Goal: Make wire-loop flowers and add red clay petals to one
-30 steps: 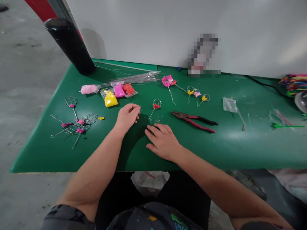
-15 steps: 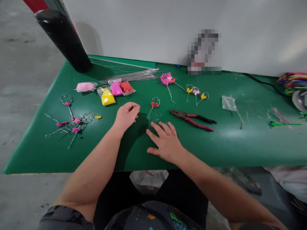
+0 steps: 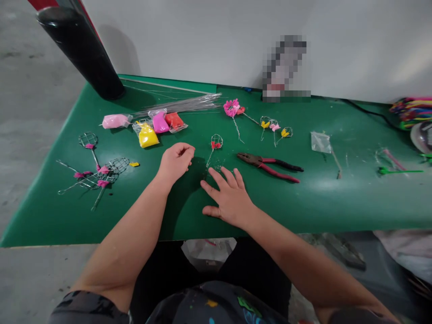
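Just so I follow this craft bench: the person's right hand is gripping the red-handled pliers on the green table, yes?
No: the right hand is not gripping the red-handled pliers. It is spread open on the green table, apart from the pliers, which lie to its right, as the head view shows.

Bright diffuse lt, glare on green tabletop (image 3: 324,185), soft shadows, wide-angle edge warp
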Tool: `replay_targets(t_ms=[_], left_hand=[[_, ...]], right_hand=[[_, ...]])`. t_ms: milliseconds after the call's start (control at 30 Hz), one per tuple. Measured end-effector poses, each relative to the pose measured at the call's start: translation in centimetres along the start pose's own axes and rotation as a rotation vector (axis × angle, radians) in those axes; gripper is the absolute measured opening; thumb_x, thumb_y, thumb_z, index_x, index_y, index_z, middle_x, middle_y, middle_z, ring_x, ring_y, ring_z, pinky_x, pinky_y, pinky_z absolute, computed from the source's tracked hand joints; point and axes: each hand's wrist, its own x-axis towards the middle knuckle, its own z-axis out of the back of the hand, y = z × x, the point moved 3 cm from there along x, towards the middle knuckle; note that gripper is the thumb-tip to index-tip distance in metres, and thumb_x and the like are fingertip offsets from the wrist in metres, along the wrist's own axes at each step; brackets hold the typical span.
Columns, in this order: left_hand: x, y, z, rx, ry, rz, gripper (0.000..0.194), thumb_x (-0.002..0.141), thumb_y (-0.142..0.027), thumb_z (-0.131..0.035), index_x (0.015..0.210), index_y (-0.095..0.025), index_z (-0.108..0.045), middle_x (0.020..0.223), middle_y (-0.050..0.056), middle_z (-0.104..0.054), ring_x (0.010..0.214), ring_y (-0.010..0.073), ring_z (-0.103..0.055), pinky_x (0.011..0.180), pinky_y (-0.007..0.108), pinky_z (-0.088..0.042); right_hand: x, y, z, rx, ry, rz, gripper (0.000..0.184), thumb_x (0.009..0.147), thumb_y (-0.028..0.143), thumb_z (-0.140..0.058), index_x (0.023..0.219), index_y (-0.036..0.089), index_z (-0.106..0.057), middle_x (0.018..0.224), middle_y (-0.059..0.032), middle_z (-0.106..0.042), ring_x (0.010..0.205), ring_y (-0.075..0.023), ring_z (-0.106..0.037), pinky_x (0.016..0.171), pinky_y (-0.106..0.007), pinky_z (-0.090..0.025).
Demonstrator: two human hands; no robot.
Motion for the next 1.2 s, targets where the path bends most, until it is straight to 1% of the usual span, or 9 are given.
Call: replay_targets(t_ms=[200,333,400,533,633,700,867,967,1200], left_hand=[[-0.1,-0.2,0.1,-0.003,-0.003,-0.007,0.014,0.07,-0.026,-0.05,0.075,-0.017,-0.06,0.064,0.0,-0.055,0.047,0.0067,-0.049,0.037,0.015,-0.041],[0.0,0.0,0.1,0.023,0.006,-0.002,0.015,0.07,-0.028,-0.051,0.075,-0.017,-0.06,0.062,-0.001,-0.055,0.047,0.0068,-0.049,0.037,0.015,-0.039],[0.1,0.0,0.0,0.018,0.003,0.0,0.015,0.07,-0.028,-0.051,0.075,-0.017,-0.06,0.063,-0.001,-0.056,0.047,0.0067,-0.049,0.037,0.015,-0.04],[0.1,0.0,0.0,0.001,-0.004,0.004,0.014,0.07,-0.027,-0.051,0.076,-0.017,-0.06,0.063,0.0,-0.056,0.046,0.0065,-0.049,0.037,0.015,-0.04],[0.0,-0.1,0.0,0.012,0.003,0.005,0.014,0.07,-0.026,-0.051,0.075,-0.017,-0.06,0.062,-0.001,-0.055,0.047,0.0066,-0.049,0.037,0.015,-0.04],[0.0,-0.2,0.0,0.022,-0.003,0.002,0.014,0.07,-0.027,-0.051,0.074,-0.018,-0.06,0.061,-0.002,-0.054,0.046,0.0067,-0.049,0.037,0.015,-0.04],[-0.1,-0.2,0.1,0.022,-0.016,-0.007,0.012,0.069,-0.027,-0.052,0.073,-0.019,-0.06,0.061,-0.002,-0.055,0.046,0.007,-0.048,0.037,0.017,-0.039],[0.0,0.0,0.1,0.021,0.0,-0.006,0.012,0.069,-0.027,-0.052,0.073,-0.019,-0.061,0.061,-0.002,-0.055,0.046,0.0075,-0.049,0.037,0.017,-0.04],[0.1,0.1,0.1,0.041,0.004,-0.003,0.014,0.07,-0.028,-0.052,0.075,-0.018,-0.062,0.058,-0.001,-0.055,0.047,0.0076,-0.049,0.037,0.016,-0.04]], right_hand=[[1.2,0.2,-0.2,0.027,-0.018,0.014,0.063,0.074,0.064,-0.044,0.126,0.029,-0.046,0.139,-0.0078,-0.033,0.123,-0.0365,-0.026,0.1,-0.059,-0.012],[0.2,-0.4,-0.2,0.071,-0.115,0.008,0.059,0.077,0.06,-0.043,0.127,0.028,-0.044,0.13,-0.008,-0.042,0.119,-0.0312,-0.03,0.101,-0.054,-0.013],[0.1,-0.7,-0.1,0.113,-0.145,-0.013,0.055,0.079,0.056,-0.044,0.125,0.024,-0.047,0.12,-0.0085,-0.05,0.113,-0.0278,-0.036,0.099,-0.049,-0.018],[0.3,-1.2,0.2,0.195,-0.186,-0.112,0.035,0.081,0.043,-0.048,0.104,0.02,-0.06,0.092,-0.0074,-0.06,0.094,-0.0227,-0.047,0.084,-0.038,-0.031],[0.4,-1.2,0.2,0.194,-0.184,-0.166,0.027,0.078,0.043,-0.052,0.083,0.019,-0.063,0.079,-0.0066,-0.06,0.082,-0.0212,-0.049,0.074,-0.035,-0.031],[0.6,-1.1,0.2,0.163,-0.165,-0.166,0.028,0.076,0.046,-0.055,0.078,0.018,-0.062,0.075,-0.0063,-0.059,0.079,-0.0213,-0.049,0.07,-0.034,-0.03],[1.4,-1.0,-0.2,0.157,-0.137,-0.072,0.015,0.08,0.029,-0.053,0.086,0.018,-0.062,0.079,-0.006,-0.061,0.078,-0.02,-0.05,0.07,-0.033,-0.03],[1.6,-1.3,-0.2,0.209,-0.134,-0.037,0.019,0.082,0.02,-0.047,0.094,0.018,-0.061,0.086,-0.0065,-0.063,0.081,-0.0192,-0.05,0.072,-0.033,-0.032],[0.8,-1.8,0.3,0.183,-0.139,-0.175,0.025,0.078,0.033,-0.054,0.096,0.019,-0.064,0.092,-0.008,-0.061,0.088,-0.0236,-0.048,0.075,-0.037,-0.035]])
